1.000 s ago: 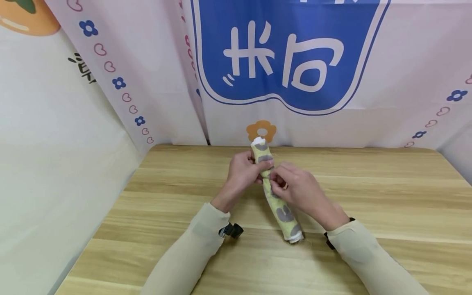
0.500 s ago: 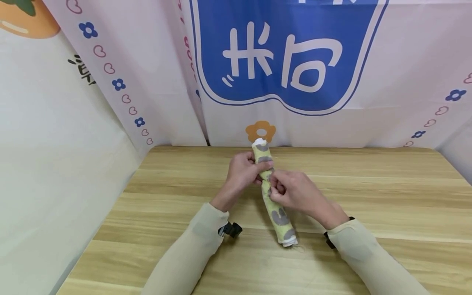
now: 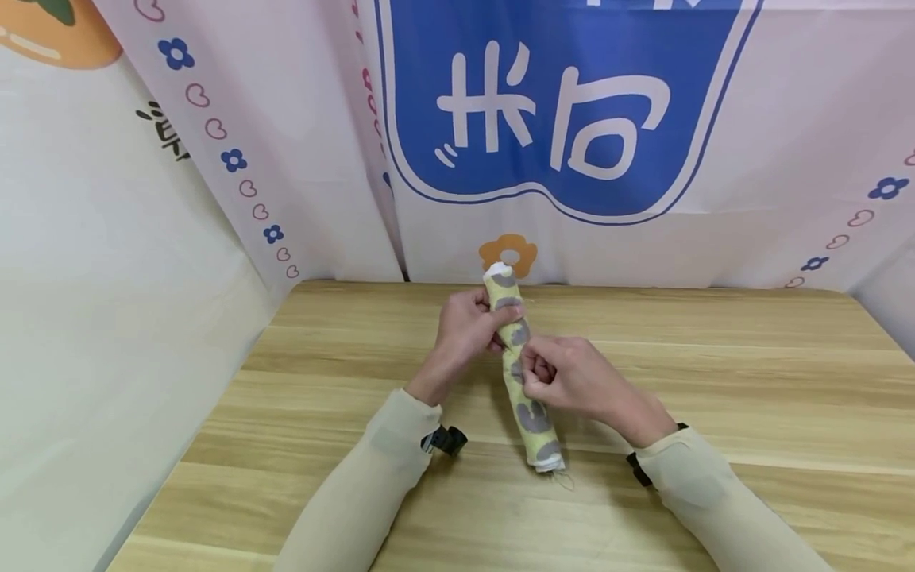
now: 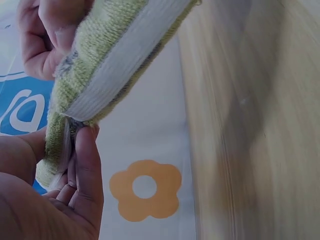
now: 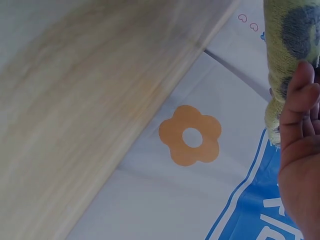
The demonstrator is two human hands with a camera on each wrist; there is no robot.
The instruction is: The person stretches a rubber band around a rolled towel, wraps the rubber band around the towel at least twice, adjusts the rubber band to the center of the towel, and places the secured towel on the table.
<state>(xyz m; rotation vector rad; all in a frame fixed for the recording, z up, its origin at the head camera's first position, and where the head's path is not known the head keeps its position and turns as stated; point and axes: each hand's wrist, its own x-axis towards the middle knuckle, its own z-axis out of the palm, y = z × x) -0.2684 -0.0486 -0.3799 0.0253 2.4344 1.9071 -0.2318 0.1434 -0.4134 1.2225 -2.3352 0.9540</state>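
Note:
A rolled towel, yellow-green with grey patches and white ends, is held lengthwise above the table. My left hand grips its upper half, thumb across the front and fingers behind. Just below that grip the roll narrows and bends. My right hand, fingers curled, pinches at the right side of the roll's middle; its fingertips are partly hidden. In the left wrist view a white band runs along the back of the towel, and the left fingers press at the narrow place. Loose threads hang from the lower end.
The wood-grain table lies beneath both hands. Behind it hangs a white cloth backdrop with a blue sign and an orange flower. Each wrist wears a black camera strap, the left one with a black mount.
The towel's lower end has swung left, and the roll stands more upright. My right hand has moved slightly down along its side. The left hand keeps its grip, shifting a little left.

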